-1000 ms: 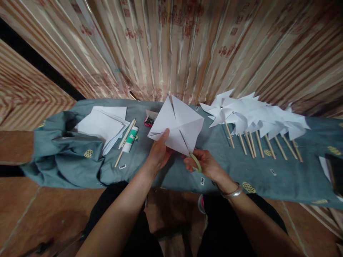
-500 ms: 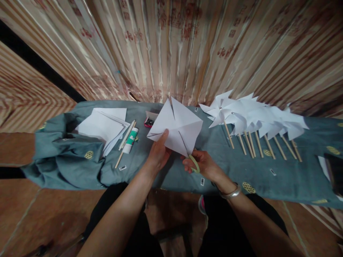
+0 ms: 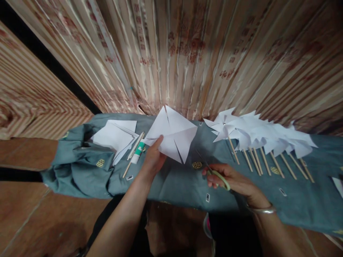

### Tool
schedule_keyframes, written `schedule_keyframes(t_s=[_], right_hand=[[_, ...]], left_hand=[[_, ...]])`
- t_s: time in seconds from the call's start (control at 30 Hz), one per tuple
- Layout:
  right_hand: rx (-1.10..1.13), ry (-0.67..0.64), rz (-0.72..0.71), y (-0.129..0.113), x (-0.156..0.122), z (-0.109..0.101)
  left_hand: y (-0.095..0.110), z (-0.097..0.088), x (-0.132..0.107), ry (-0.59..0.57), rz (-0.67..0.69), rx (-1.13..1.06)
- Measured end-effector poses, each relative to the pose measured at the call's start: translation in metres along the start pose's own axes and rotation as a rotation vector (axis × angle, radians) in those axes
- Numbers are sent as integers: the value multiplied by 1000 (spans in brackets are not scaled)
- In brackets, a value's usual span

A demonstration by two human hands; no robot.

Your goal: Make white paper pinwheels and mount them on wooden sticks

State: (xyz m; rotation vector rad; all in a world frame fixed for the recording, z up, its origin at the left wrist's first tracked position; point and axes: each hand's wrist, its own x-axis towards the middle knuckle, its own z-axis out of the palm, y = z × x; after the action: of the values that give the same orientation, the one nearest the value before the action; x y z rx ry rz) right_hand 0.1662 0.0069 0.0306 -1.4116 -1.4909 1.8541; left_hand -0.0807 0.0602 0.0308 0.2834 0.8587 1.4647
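My left hand (image 3: 154, 154) pinches a white square sheet of paper (image 3: 178, 134) near its lower left side, thumb on top. Slits run inward from the sheet's corners, the one at the bottom gaping a little. To the right, my right hand (image 3: 223, 176) grips scissors (image 3: 220, 177) with light green handles. Their dark blades point up and left, apart from the paper. The fingers of my left hand under the sheet are hidden.
On the grey-green cloth (image 3: 177, 189), paper sheets (image 3: 115, 135) lie at the left beside a glue stick (image 3: 138, 151) and wooden sticks (image 3: 128, 167). Several white paper pinwheels (image 3: 257, 130) on sticks overlap at the right. A pleated curtain (image 3: 171, 53) hangs behind.
The scissors have come out of the paper's lower corner and moved right with my right hand. My left hand still holds the sheet. The view has shifted slightly.
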Motion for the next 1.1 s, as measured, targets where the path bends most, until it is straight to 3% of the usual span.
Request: schedule_keyframes(t_s=[0.07, 0.2, 0.27, 0.4, 0.6, 0.77, 1.1], right_hand=[[24, 155, -54, 4, 0, -11], [184, 648, -285, 8, 11, -20], [209, 727, -348, 7, 16, -20], [205, 634, -343, 1, 25, -13], [215, 517, -301, 3, 34, 0], [208, 428, -232, 1, 35, 7], [242, 475, -213, 2, 37, 16]], left_hand=[[2, -1, -2, -21, -16, 48], [0, -4, -9, -64, -92, 170], [-4, -6, -13, -93, -143, 229], [-13, -9, -22, -150, -219, 321], [-23, -16, -24, -172, -208, 369], [-21, -19, -20, -211, -105, 490], [-22, -28, -13, -210, 135, 810]])
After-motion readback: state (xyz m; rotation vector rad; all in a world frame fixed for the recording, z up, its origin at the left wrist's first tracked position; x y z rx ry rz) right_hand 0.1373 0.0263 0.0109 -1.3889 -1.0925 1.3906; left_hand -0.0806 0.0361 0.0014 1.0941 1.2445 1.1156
